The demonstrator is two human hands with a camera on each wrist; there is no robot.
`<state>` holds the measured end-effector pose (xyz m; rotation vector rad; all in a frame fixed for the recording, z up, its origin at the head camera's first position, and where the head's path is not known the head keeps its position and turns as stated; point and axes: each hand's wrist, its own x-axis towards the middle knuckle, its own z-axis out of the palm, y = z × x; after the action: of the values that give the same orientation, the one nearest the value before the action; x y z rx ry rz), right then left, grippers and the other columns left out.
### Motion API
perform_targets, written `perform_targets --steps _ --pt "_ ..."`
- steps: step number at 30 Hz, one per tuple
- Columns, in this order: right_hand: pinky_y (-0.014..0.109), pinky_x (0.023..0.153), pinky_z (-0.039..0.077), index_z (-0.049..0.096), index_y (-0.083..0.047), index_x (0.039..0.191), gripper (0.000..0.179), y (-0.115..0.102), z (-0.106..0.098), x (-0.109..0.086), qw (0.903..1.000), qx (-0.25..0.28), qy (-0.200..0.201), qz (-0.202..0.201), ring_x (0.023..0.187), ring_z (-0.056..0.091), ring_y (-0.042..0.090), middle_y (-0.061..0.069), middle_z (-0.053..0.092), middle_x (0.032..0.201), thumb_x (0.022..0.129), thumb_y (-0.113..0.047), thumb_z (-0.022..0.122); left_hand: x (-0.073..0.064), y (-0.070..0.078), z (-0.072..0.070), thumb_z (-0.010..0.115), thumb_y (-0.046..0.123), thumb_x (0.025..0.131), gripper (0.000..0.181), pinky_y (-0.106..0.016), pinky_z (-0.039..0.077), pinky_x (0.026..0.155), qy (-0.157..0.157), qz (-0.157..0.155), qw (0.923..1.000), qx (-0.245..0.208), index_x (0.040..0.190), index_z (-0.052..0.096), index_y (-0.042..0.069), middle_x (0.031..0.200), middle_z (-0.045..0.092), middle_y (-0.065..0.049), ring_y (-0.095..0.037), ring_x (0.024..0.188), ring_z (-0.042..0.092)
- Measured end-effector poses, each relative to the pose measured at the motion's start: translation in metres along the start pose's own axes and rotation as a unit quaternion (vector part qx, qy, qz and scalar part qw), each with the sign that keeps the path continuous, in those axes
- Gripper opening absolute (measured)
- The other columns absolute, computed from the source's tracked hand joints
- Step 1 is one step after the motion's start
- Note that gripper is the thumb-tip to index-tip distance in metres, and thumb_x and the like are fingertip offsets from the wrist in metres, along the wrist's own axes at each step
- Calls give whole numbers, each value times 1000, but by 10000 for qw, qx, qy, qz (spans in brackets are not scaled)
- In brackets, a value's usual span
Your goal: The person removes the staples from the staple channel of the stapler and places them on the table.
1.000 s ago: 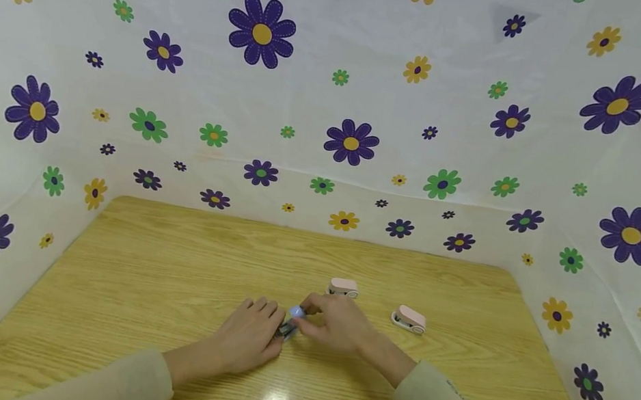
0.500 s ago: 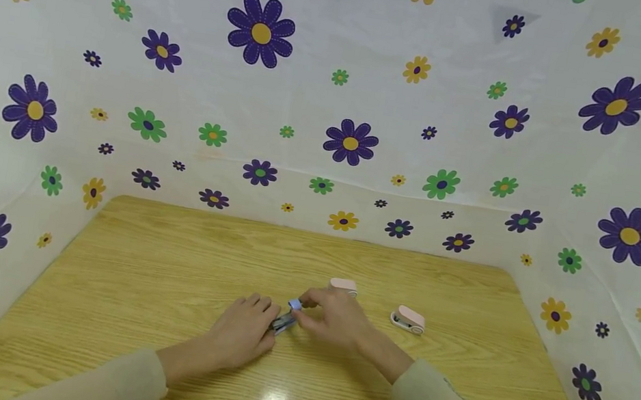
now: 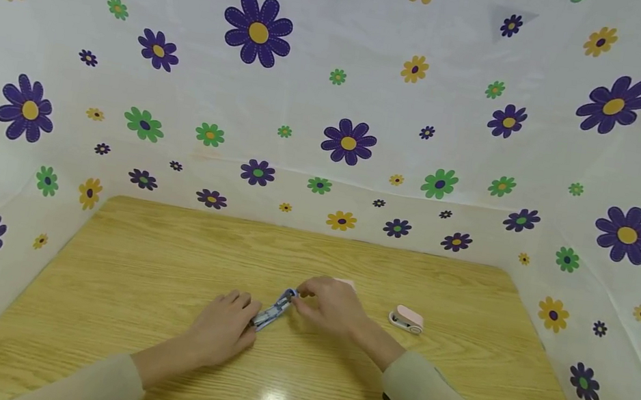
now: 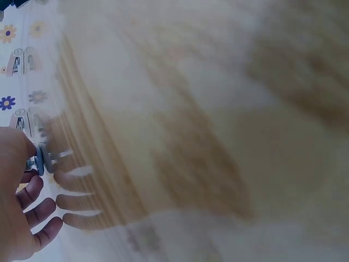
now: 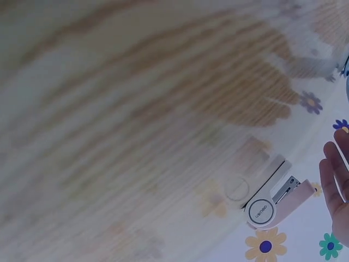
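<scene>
A light blue stapler (image 3: 273, 312) lies slantwise between the two hands in the head view, spread open with its grey metal inside showing. My left hand (image 3: 222, 327) grips its near left end between thumb and fingers, which cover that end. My right hand (image 3: 334, 306) pinches its far right end at the fingertips. In the left wrist view the blue stapler (image 4: 39, 159) sits at the left hand's (image 4: 16, 202) thumb side, the other fingers bent loosely below. Only part of the right hand (image 5: 339, 180) shows at the right edge of the right wrist view.
A pink and white stapler (image 3: 406, 319) rests on the wooden table (image 3: 162, 259) to the right. Another pink stapler (image 3: 347, 283) is mostly hidden behind the right hand. White flower-printed sheeting (image 3: 310, 102) encloses the table at the back and both sides.
The blue stapler has been opened out and now shows its long metal inside. My left hand has moved left, and my right hand has shifted slightly left and back, covering more of a pink stapler.
</scene>
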<state>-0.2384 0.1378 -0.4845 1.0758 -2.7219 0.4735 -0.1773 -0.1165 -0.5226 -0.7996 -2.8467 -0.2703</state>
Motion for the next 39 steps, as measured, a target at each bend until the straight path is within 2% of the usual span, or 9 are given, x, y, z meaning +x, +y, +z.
perform_targets --steps 5,11,18,23,26,29,34,36,39 --pt "28 80 60 78 -14 109 22 -1 1 6 9995 166 -280 14 93 74 14 0 80 103 101 -33 69 -5 -7 -1 69 28 97 21 -36 48 74 77 -48 10000 0 111 64 13 92 59 0 -14 83 48" --pt "32 87 60 78 -12 111 25 -2 5 13 9980 -242 -572 -137 94 73 14 -1 81 103 103 -33 67 -11 -13 -2 72 25 97 15 -33 45 73 154 -242 9995 -93 97 59 17 87 52 4 -12 80 43" --pt "33 88 61 78 -13 113 26 -3 3 14 9981 -420 -445 -106 96 73 15 0 81 106 103 -34 67 -11 -14 -4 72 26 97 20 -30 40 70 263 -277 9992 -99 91 54 19 85 49 5 -11 78 39" --pt "30 81 60 78 -14 112 22 -10 -3 13 9996 -92 -155 201 95 73 15 0 80 104 102 -32 70 -12 -16 -3 72 27 98 19 -30 41 70 249 -299 9992 -121 92 56 20 85 51 6 -11 77 41" --pt "25 75 57 79 -14 107 18 -20 -7 15 9964 513 -96 673 88 70 12 -1 79 99 101 -29 72 -13 -17 -3 72 27 98 18 -31 42 72 197 -334 9991 -157 93 56 20 86 52 6 -11 78 42" --pt "22 67 52 80 -13 102 13 -30 -7 16 9830 1420 -128 1157 79 65 8 -1 78 93 99 -24 73 -14 -18 -2 72 27 98 18 -30 42 72 232 -343 9990 -180 93 56 20 85 50 6 -11 78 41" --pt "19 57 47 80 -9 99 12 -39 -1 17 9489 2688 -217 1637 68 59 5 6 79 91 97 -19 74 -16 -20 0 72 27 98 18 -28 39 71 362 -272 9989 -151 92 56 21 83 48 8 -10 77 39" --pt "18 54 46 79 -4 99 15 -41 2 17 9305 3180 -317 1790 64 61 8 13 79 90 97 -17 73 -16 -20 0 72 27 98 18 -27 39 70 385 -255 9988 -145 92 56 20 83 48 8 -10 77 39" --pt "20 54 51 78 2 100 18 -45 7 18 8974 3849 -551 2085 62 66 16 22 78 89 97 -14 72 -16 -20 2 71 28 99 18 -28 38 70 400 -251 9988 -135 93 57 20 84 49 7 -10 77 39"
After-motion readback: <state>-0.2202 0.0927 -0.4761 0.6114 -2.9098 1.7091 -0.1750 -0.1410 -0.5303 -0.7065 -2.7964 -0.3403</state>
